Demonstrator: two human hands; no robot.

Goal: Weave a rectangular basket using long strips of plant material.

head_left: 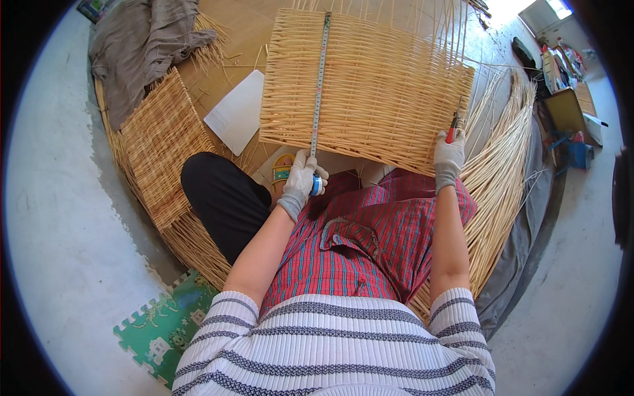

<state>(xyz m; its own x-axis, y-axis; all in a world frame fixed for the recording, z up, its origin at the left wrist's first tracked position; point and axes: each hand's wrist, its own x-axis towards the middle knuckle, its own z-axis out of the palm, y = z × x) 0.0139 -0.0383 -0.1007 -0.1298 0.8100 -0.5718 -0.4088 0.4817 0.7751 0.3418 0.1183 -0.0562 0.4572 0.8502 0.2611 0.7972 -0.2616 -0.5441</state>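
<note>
A woven wicker panel (389,86) stands in front of me, its uncut rods sticking out past the far edge. My left hand (299,179), in a whitish work glove, is closed round a blue tape measure (316,185) at the panel's near edge. From it the tape's blade (319,86) runs straight across the weave to the far edge. My right hand (449,156), gloved too, is at the panel's near right corner. Its fingers are closed on a red-handled tool (452,130) with a thin pointed metal end, lying along the right edge; its exact kind is unclear.
Another wicker panel (165,145) lies to the left under a grey-brown cloth (142,53). A white board (238,112) is beside it. Long loose rods (502,165) spread on my right. A green foam mat (162,330) lies at lower left, and a blue container (581,155) stands far right.
</note>
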